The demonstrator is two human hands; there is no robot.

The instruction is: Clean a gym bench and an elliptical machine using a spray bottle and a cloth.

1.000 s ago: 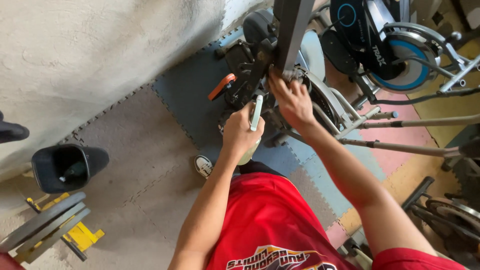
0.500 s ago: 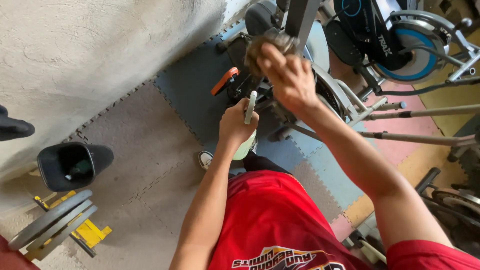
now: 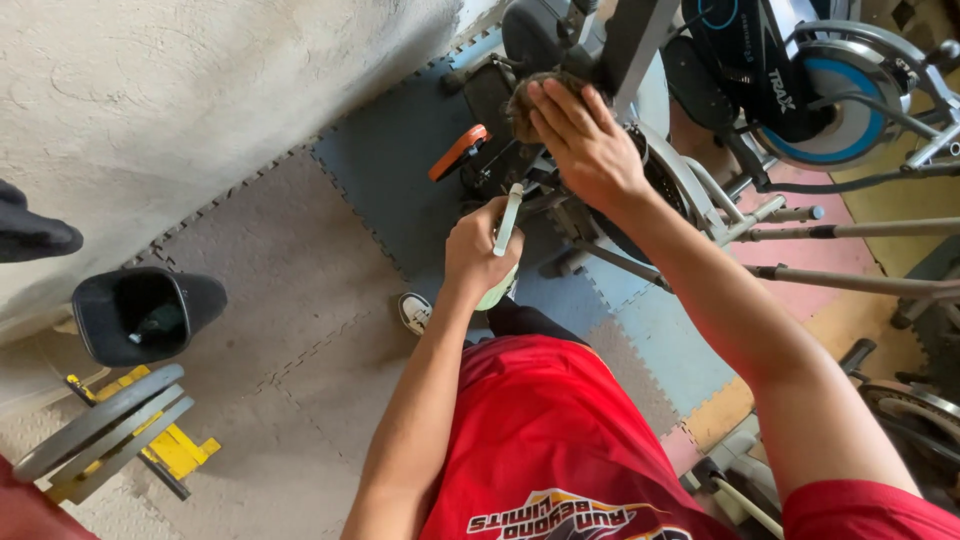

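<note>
I look down from the head camera over a red shirt (image 3: 540, 440) toward a gym floor of foam tiles (image 3: 300, 290). My right hand (image 3: 585, 140) is stretched forward, fingers spread and pressed flat over a brownish wad of cloth (image 3: 522, 100), pinning it against the dark upright post (image 3: 630, 45) of an exercise machine; the fingers curl over the cloth rather than wrap all the way round it. My left hand (image 3: 482, 250) is lower and nearer my body, closed in a fist around a pale green spray bottle (image 3: 500, 280), with its white trigger (image 3: 509, 217) standing up between thumb and fingers. The bottle sits just below and to the left of the cloth, apart from it.

An orange lever (image 3: 456, 152) juts from the machine just left of my hands. Further right stands a black and blue exercise bike (image 3: 800, 90), with grey bars (image 3: 850, 230) running across the coloured tiles. At the left, a black bucket (image 3: 145, 315) rests by the rough plaster wall (image 3: 200, 90), and grey weight plates (image 3: 95, 430) lean on a yellow stand (image 3: 185, 452). A white shoe (image 3: 415, 312) shows beneath my left arm.
</note>
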